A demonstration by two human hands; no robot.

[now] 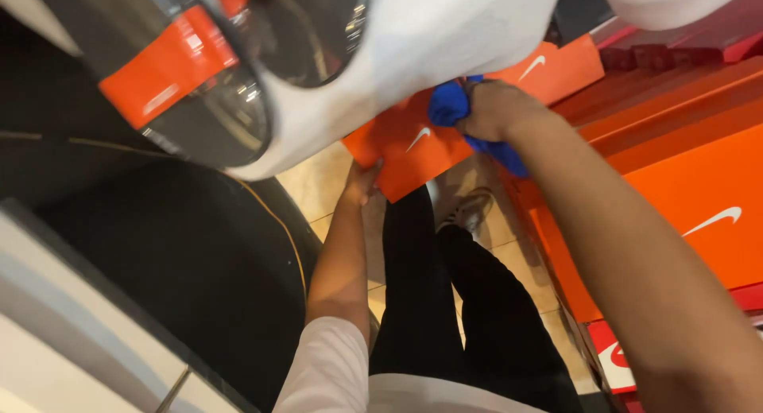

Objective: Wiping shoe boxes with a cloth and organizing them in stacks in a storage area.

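I wear a white short-sleeved shirt, black trousers and a grey shoe; my left hand (362,182) and right hand (493,111) are bare.

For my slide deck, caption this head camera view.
Left hand steadies an orange box while the right hand presses a blue cloth on it.

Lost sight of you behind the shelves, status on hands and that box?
Left hand gripping lower edge of flat orange cardboard shoebox. Right hand pressing crumpled blue cloth onto it. White garment hangs over box top.
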